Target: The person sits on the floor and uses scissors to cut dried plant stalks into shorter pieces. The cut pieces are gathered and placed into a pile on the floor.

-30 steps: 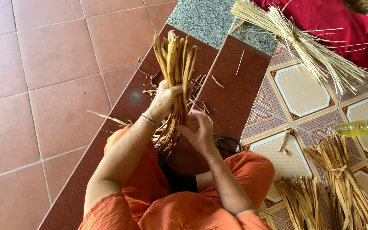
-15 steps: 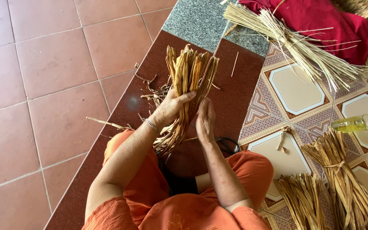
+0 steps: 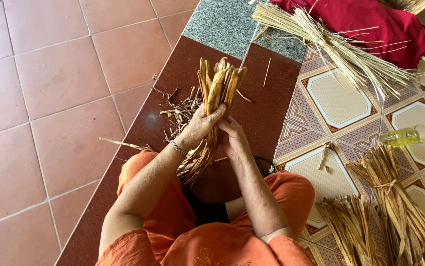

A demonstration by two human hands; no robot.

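A bundle of dried tan leaf strips (image 3: 216, 106) stands upright between my hands, over my orange-clad lap. My left hand (image 3: 198, 129), with a thin bracelet at the wrist, wraps around the bundle's middle from the left. My right hand (image 3: 233, 140) presses against the bundle from the right, fingers closed on the strips. The upper ends of the strips fan out above my fingers; the lower ends hang down toward my knees.
Loose dry scraps (image 3: 183, 111) lie on the dark red step (image 3: 266, 106). A long bunch of pale straw (image 3: 340, 49) rests by a red cloth (image 3: 365, 19). Two tied leaf bundles (image 3: 394, 207) and a small yellow-green bottle (image 3: 407, 136) lie on patterned tiles at right.
The bundle has shifted slightly right and more upright. My right hand has closed in against it, and my left hand keeps its grip around the middle.
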